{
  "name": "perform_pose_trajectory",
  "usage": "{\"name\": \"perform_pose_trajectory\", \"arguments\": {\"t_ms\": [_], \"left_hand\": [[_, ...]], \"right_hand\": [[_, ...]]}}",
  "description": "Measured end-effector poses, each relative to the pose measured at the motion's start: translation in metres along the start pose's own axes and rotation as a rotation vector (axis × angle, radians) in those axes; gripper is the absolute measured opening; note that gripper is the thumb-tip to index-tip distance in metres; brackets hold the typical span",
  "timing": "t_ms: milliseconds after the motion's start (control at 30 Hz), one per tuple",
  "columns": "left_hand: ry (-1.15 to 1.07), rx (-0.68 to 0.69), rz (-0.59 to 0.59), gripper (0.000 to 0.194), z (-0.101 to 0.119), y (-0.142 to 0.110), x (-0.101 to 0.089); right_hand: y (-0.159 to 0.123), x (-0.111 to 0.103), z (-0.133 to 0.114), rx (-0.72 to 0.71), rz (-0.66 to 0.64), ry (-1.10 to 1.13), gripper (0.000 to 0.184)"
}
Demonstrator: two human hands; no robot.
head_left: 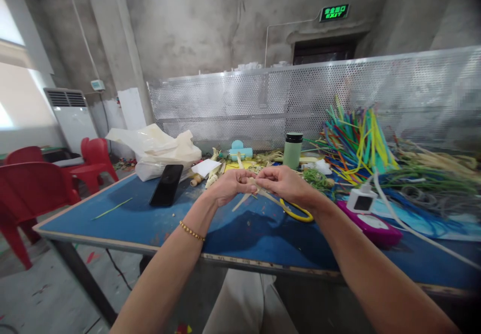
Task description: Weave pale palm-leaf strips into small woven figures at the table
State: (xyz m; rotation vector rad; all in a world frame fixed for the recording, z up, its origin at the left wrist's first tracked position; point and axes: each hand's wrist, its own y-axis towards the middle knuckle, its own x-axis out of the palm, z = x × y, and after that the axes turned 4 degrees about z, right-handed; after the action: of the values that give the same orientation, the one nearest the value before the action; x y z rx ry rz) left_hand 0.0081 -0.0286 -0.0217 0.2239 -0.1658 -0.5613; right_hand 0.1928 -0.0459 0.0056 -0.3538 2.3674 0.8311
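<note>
My left hand (232,186) and my right hand (280,180) meet fingertip to fingertip above the blue table. Both pinch a pale, straw-coloured strip (268,200), which looks like a dried husk or leaf piece. Its thin ends stick out below the fingers, one to the left and one to the right; the part between the fingertips is mostly hidden. Behind and below my right hand lie scissors, of which the yellow handle (300,215) shows. Beyond the hands is a litter of dried husk pieces (213,176).
On the blue table (143,224) are a black phone (167,185), white plastic bags (158,148), a green bottle (293,151), a bundle of coloured strips (361,141), and a purple power strip (381,231) with a white charger (361,200). A perforated metal panel (233,103) stands behind. Red chairs (37,189) are at left.
</note>
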Motion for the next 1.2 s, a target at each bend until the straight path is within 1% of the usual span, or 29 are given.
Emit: {"name": "perform_pose_trajectory", "arguments": {"t_ms": [133, 267, 367, 533, 667, 733, 867, 1033, 1100, 1200], "left_hand": [[0.051, 0.004, -0.034, 0.037, -0.0005, -0.0007, -0.0004], [0.117, 0.004, -0.041, 0.03, 0.0008, -0.002, 0.0008], [0.124, 0.005, -0.037, 0.029, 0.0014, -0.0022, 0.0011], [0.137, 0.009, -0.037, 0.031, 0.0006, -0.0017, 0.0002], [0.181, 0.017, -0.021, 0.036, -0.0004, -0.0009, -0.0008], [0.206, 0.021, -0.004, 0.037, -0.0004, -0.0009, -0.0006], [0.236, 0.02, 0.009, 0.031, -0.0002, -0.0018, 0.0014], [0.247, 0.035, 0.01, 0.028, -0.0037, -0.001, 0.0019], [0.254, 0.036, 0.015, 0.028, -0.0047, -0.0003, 0.0012], [0.274, 0.036, 0.034, 0.031, -0.0043, 0.0, 0.0006]], "right_hand": [[0.0004, -0.0018, 0.0023, -0.06, -0.047, -0.067, 0.023], [0.0013, 0.0003, 0.0039, -0.121, -0.024, -0.139, 0.02], [0.0015, 0.0026, 0.0032, -0.126, -0.011, -0.144, 0.018], [0.0006, 0.0014, 0.0033, -0.103, -0.028, -0.138, 0.015], [0.0007, -0.0001, 0.0075, -0.1, -0.051, -0.13, 0.022], [0.0009, 0.0005, 0.0087, -0.108, -0.045, -0.125, 0.021], [0.0001, 0.0031, 0.0064, -0.134, -0.077, -0.166, 0.015], [-0.0012, 0.005, 0.0032, -0.147, -0.103, -0.176, 0.015], [-0.0004, 0.0041, 0.003, -0.165, -0.08, -0.217, 0.015], [0.0014, 0.0013, 0.0025, -0.228, 0.02, -0.34, 0.025]]}}
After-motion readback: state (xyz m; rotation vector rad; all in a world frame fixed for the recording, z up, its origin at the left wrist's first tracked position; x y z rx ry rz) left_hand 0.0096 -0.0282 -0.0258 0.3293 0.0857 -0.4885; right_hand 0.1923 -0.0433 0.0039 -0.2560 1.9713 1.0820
